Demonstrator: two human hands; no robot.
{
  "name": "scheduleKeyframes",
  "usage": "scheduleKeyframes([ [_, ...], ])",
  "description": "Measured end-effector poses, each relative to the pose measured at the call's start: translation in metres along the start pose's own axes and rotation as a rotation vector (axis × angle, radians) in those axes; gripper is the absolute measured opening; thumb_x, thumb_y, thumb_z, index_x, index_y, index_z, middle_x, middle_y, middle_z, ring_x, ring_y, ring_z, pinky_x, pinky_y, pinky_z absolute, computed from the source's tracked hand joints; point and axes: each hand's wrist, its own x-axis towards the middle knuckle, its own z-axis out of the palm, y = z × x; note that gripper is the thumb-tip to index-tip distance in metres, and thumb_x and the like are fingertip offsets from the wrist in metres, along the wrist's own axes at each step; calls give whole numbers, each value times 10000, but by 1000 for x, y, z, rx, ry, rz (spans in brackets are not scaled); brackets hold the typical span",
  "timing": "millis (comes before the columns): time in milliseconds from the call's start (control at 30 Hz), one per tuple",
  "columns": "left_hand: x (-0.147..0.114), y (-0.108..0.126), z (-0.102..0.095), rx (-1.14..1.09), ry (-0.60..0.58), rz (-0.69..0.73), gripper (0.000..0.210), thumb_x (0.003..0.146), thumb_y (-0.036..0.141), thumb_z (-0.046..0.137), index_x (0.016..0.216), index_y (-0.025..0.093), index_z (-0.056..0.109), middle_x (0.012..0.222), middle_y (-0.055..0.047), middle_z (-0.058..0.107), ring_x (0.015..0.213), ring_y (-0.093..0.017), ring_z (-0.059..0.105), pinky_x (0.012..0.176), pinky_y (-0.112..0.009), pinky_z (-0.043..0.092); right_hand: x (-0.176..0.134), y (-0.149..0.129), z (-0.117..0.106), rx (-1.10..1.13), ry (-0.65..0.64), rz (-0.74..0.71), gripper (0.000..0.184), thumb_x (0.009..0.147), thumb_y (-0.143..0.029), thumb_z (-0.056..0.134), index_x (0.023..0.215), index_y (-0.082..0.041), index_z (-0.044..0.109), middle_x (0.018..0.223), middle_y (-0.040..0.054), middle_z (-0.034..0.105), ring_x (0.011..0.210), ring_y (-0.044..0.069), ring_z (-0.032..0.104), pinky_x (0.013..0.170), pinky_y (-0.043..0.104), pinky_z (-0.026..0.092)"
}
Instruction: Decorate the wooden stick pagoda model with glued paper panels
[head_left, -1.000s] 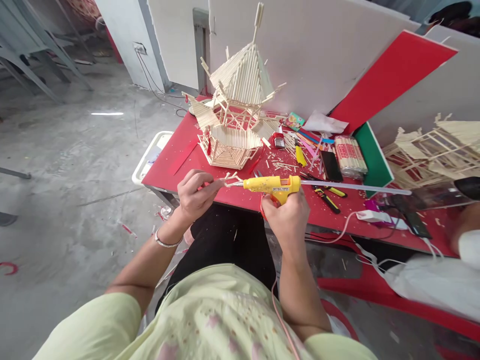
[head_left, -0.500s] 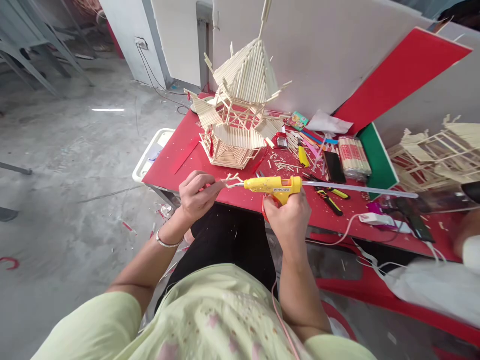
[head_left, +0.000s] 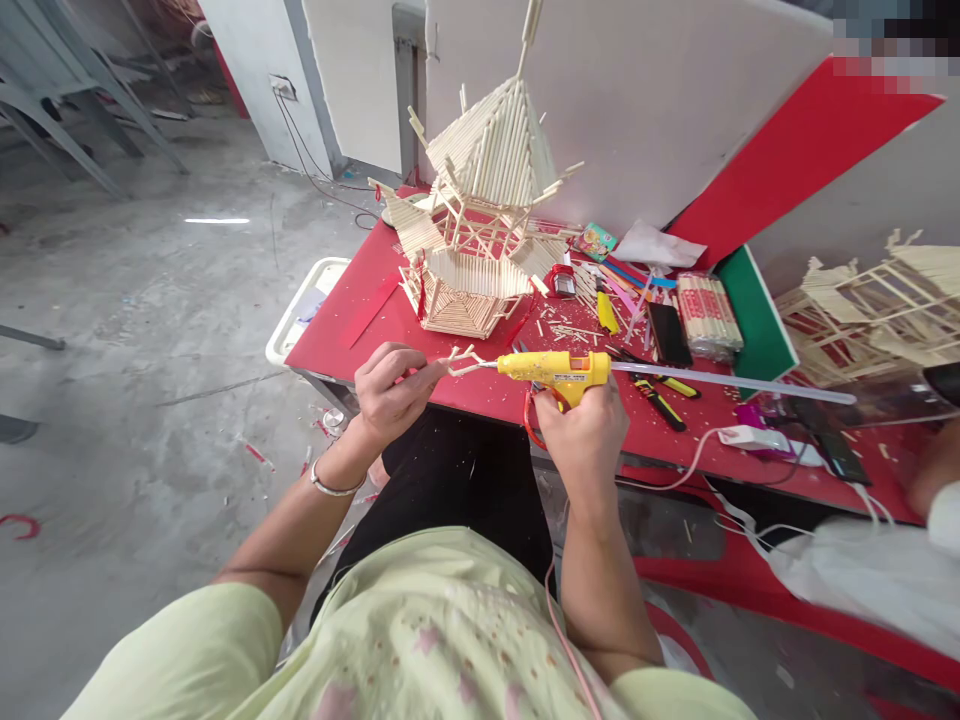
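Between the fingertips of my left hand (head_left: 391, 390) is a small piece of joined wooden sticks (head_left: 465, 360), pinched at its left end. My right hand (head_left: 589, 430) grips the handle of a yellow glue gun (head_left: 555, 372). Its metal nozzle points left and is at the stick piece; I cannot tell whether they touch. A long translucent glue stick (head_left: 735, 380) juts from the back of the gun. Behind both hands, a pagoda model (head_left: 487, 220) made of wooden sticks stands on the red table (head_left: 337, 320).
Right of the pagoda lie loose sticks (head_left: 577, 325), a yellow piece (head_left: 607, 313), a black phone (head_left: 670, 335), pliers (head_left: 660, 400) and a bundle of packed sticks (head_left: 709, 310). A second stick model (head_left: 870, 300) and another person's arm (head_left: 934, 470) are at the far right.
My right hand has shifted the glue gun slightly right, so more of the stick piece shows by the nozzle. My left hand has barely moved and keeps its pinch.
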Motion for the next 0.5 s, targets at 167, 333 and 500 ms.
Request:
scheduleKeyframes([
  [167,-1,0,0,18,-4,-13,250,942,134,677,1131,282,749,821,-25,641,720,-142,590,673,-286,496,-1,2,1,-6,7,14,400,775,-357,637,1116,-148,625,1068,189,730,894,326,708,803,477,589],
  [333,-1,0,0,16,-11,-7,271,918,107,694,1129,270,746,824,-30,632,733,-147,585,681,-289,504,0,0,0,-7,14,-11,377,780,-350,616,1094,-142,623,1046,193,723,876,330,705,796,486,587],
  [500,1,2,3,-3,-8,9,278,913,95,699,1130,262,739,838,-33,628,746,-145,572,678,-283,492,-1,-4,-2,-10,13,-27,334,776,-351,619,1046,-155,627,988,171,710,850,323,701,762,471,589],
])
